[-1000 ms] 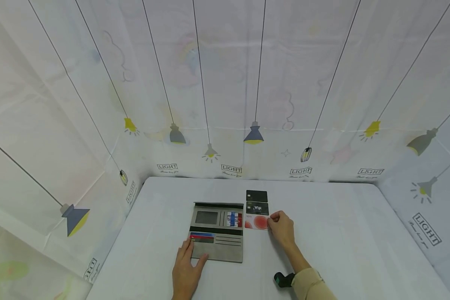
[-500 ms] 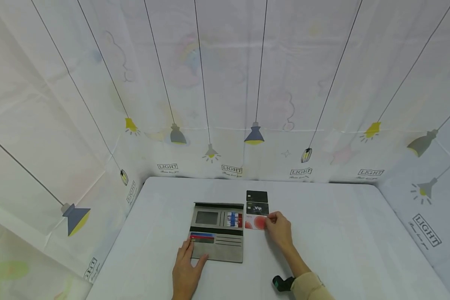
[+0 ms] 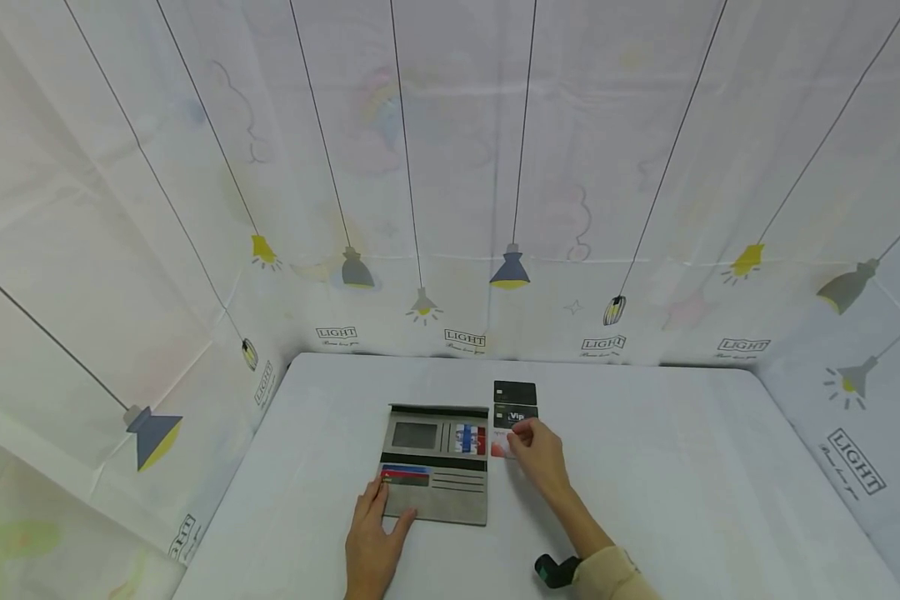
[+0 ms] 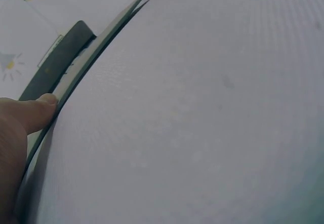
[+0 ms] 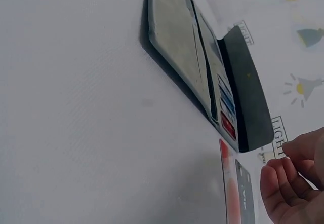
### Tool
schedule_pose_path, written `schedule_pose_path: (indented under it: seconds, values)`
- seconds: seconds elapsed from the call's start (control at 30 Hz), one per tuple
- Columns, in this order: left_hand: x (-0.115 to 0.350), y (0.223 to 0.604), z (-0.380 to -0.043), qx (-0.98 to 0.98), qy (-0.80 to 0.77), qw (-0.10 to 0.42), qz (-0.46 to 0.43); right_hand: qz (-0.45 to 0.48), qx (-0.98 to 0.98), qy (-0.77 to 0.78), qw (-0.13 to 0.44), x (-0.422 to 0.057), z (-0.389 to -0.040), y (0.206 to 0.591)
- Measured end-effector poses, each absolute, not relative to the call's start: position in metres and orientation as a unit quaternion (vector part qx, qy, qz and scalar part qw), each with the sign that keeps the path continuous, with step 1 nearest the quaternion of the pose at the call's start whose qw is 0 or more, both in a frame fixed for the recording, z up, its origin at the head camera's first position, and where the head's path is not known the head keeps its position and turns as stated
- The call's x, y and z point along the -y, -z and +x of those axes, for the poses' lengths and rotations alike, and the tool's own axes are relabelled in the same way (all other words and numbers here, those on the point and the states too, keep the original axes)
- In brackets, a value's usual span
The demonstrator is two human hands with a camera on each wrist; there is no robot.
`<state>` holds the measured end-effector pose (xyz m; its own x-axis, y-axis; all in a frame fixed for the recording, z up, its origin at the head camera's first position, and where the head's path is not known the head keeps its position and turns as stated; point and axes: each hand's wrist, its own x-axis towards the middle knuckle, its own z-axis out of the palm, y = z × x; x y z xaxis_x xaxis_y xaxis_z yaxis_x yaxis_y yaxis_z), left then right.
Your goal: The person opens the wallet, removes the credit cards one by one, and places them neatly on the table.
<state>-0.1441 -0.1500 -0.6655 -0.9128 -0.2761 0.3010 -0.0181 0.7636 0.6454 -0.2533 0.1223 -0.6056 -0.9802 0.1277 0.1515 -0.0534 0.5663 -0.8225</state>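
Note:
A grey wallet lies unfolded on the table. My left hand rests at its lower left corner, fingers along the left side; in the left wrist view the thumb lies over the near edge. Blue, red and dark cards sit in the lower left slots, blue and red ones at upper right. Right of the wallet, a black card, a black VIP card and a red-and-white card form a column. Over the lowest one, my right hand has loosely curled fingers, nothing visible between them.
The white table stretches out around the wallet and cards. Behind it rises a white sheet printed with hanging lamps, also along both sides. A small dark device sits at my right wrist, beside the beige sleeve.
My right hand has moved left from the right edge of the red-and-white card and now covers much of it. The left hand, wallet and cards stay in place.

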Motion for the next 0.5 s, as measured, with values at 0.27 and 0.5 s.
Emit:
schedule_pose_path:
  seconds: [0.27, 0.5]
  values:
    - [0.151, 0.665, -0.144, 0.919, 0.337, 0.188, 0.082, -0.001, 0.877, -0.475, 0.07, -0.106, -0.251, 0.601]
    - [0.151, 0.665, -0.144, 0.92, 0.337, 0.179, 0.086, 0.046, 0.862, -0.498, 0.079, -0.091, -0.248, 0.599]
